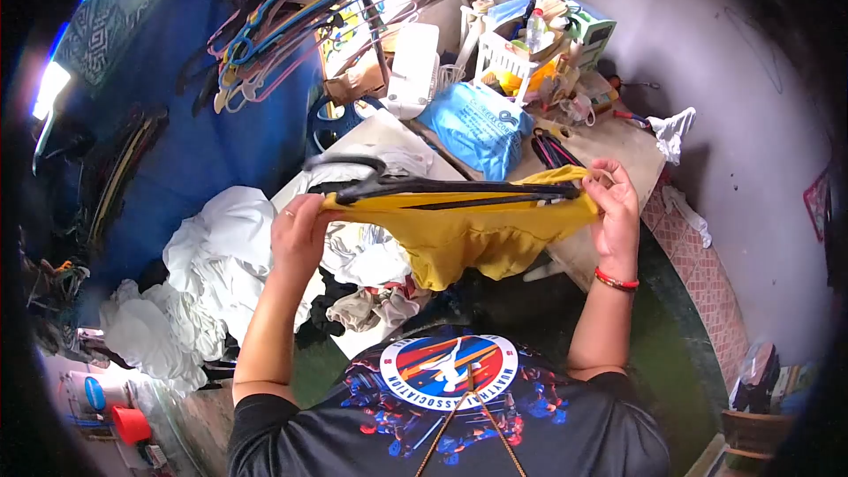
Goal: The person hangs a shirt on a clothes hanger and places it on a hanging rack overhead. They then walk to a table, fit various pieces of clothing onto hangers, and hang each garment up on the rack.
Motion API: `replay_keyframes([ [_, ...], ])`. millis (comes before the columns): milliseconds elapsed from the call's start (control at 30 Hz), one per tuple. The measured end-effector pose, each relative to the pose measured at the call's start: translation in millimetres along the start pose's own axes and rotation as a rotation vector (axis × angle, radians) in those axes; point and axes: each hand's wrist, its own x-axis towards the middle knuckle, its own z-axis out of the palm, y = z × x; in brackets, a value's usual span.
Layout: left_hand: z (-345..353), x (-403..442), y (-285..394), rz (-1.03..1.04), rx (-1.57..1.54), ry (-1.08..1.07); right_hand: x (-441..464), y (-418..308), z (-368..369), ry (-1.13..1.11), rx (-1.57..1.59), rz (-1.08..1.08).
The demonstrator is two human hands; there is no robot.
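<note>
A yellow garment [477,234] is stretched out in front of my chest, its lower part hanging in loose folds. Along its upper edge runs a black hanger [450,187], with the dark curved hook pointing left. My left hand [299,228], with a ring on one finger, is closed on the garment's left end. At the other end, my right hand [614,203] pinches the yellow cloth between thumb and fingers; a red bracelet circles that wrist. What kind of garment it is cannot be made out.
White clothes [221,256] are heaped on the left. Many coloured hangers [283,26] hang at the upper left. A blue plastic bag [477,128] and a white basket [508,62] of assorted items lie beyond my hands. A red container [131,425] stands at lower left.
</note>
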Motion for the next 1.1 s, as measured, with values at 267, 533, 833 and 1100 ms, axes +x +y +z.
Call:
replay_keyframes([
  [267, -21, 9, 20, -0.050, -0.084, -0.071, 0, -8, -7, -0.102, 0.016, 0.090],
  [533, -8, 4, 24, -0.308, -0.192, -0.226, -41, -35, 17, -0.354, -0.472, 0.072],
  [833, -4, 44, 59, -0.241, -0.425, -0.248, -47, -60, 38, -0.287, -1.056, -0.468],
  [1100, -3, 82, 81, 0.294, -0.294, -0.338, -55, -102, 16, 0.008, -1.303, -0.729],
])
